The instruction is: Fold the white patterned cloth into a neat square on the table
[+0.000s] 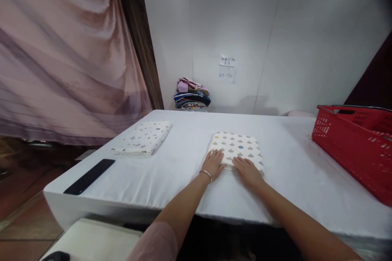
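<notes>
A folded white cloth with grey printed shapes (234,145) lies on the white-covered table (190,163) in front of me. My left hand (213,164) rests flat on its near left corner, fingers stretched forward, a bracelet at the wrist. Along the near edge, farther right, my right hand (247,170) lies on the same cloth with its fingers extended. Nothing is gripped in either hand. Both thumbs come near the front fold, where the layers of cloth show.
Another folded patterned cloth (147,136) lies at the table's left, with a black phone-like slab (90,176) nearer the front edge. A red plastic basket (349,155) stands at the right. Several folded fabrics (192,94) are stacked by the back wall. A pink curtain (67,57) hangs at left.
</notes>
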Tool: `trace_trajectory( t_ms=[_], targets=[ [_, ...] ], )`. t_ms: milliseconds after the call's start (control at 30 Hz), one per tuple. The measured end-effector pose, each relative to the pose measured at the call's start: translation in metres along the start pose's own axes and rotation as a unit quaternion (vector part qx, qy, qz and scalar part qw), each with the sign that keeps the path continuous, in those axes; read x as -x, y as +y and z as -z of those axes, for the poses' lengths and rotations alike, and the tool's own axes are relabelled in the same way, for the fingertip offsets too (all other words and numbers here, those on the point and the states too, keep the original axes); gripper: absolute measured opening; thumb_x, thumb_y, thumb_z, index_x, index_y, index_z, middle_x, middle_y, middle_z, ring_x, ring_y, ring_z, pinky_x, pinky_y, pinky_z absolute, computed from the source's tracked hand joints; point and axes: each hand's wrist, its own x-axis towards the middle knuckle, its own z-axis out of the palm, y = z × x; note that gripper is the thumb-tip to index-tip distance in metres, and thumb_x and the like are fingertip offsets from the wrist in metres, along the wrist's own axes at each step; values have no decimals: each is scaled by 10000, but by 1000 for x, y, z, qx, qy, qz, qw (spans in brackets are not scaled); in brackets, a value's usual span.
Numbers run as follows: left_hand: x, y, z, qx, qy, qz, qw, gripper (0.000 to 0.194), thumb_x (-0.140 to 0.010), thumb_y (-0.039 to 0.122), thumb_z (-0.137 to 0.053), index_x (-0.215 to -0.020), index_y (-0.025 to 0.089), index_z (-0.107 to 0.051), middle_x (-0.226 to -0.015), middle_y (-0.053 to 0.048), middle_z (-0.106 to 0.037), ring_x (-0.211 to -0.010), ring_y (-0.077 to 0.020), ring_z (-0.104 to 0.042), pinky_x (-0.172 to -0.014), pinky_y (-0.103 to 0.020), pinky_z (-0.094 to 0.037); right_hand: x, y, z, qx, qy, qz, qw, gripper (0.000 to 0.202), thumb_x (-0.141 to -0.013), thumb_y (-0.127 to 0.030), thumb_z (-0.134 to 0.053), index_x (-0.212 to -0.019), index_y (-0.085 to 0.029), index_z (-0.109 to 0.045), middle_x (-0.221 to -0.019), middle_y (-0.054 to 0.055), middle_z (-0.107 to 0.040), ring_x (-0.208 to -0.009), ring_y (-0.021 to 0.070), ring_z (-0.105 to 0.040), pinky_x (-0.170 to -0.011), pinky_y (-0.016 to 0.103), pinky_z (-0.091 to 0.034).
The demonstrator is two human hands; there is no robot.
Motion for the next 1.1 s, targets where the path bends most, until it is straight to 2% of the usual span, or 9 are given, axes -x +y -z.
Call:
trace_trajectory(
  t_ms=[167,300,433,533,600,767,867,967,1100],
  targets=[
    [3,0,4,52,-18,14,998,522,-890,501,-291,-1325,220,-354,-1432,-39,-303,-1328,-208,-213,-1086,-422,-175,43,30,10,-28,13,-58,998,414,-906,-323,-328,-1301,-250,-426,-1347,41,-438,-1255,214,-370,-1026,455,-281],
    [-3,4,11,113,3,65,992,419,-918,454,-231,-1173,281,-515,-1347,18,-439,-1275,-170,-312,-1060,-382,-222,59,33,14,-143,10,-159,977,457,-891,-412,-331,-1302,-242,-434,-1385,15,-382,-1301,205,-287,-1057,422,-271],
    [-22,-6,20,133,8,160,978,318,-899,358,-324,-997,267,-613,-1258,15,-524,-1198,-174,-401,-983,-334,-314,46,40,17,-274,58,-350,894,549,-834,-518,-363,-1249,-187,-504,-1386,49,-380,-1274,225,-339,-1044,377,-306],
    [-37,-16,25,134,-21,269,953,347,-837,325,-432,-1144,206,-541,-1295,-57,-483,-1194,-210,-405,-951,-309,-337,26,53,21,-347,39,-441,827,658,-775,-531,-428,-1296,-129,-444,-1313,98,-473,-1190,240,-451,-966,334,-391],
    [-42,-17,25,148,-57,320,934,413,-838,329,-415,-1207,158,-488,-1236,-97,-525,-1147,-216,-452,-937,-292,-343,13,62,23,-360,21,-468,807,700,-729,-497,-496,-1312,-118,-419,-1288,106,-498,-1146,243,-493,-928,318,-416],
    [-26,2,21,159,-79,336,925,429,-859,344,-362,-1220,131,-454,-1185,-120,-543,-1104,-218,-484,-916,-281,-341,2,85,27,-329,12,-463,823,662,-662,-314,-570,-1288,-129,-453,-1241,95,-542,-1082,235,-539,-930,324,-405],
    [-10,11,21,180,-92,314,928,491,-838,441,-394,-1237,158,-430,-1204,-112,-521,-1084,-210,-499,-872,-264,-370,8,102,29,-318,-25,-430,845,652,-676,-316,-557,-1292,-134,-447,-1218,87,-560,-1047,233,-560,-908,325,-425],
    [-7,7,26,195,-87,312,926,452,-817,493,-414,-1143,193,-503,-1150,-91,-540,-1018,-201,-533,-813,-262,-400,8,107,31,-231,-69,-376,895,590,-698,-323,-534,-1260,-149,-486,-1244,94,-538,-1107,262,-516,-949,373,-392],
    [-29,-7,32,198,-37,336,920,368,-822,500,-406,-919,198,-593,-1060,-73,-555,-936,-182,-559,-779,-258,-411,-17,83,36,-119,-64,-271,953,543,-781,-352,-441,-1277,-133,-462,-1394,107,-360,-1281,253,-314,-1055,389,-255]
  ],
)
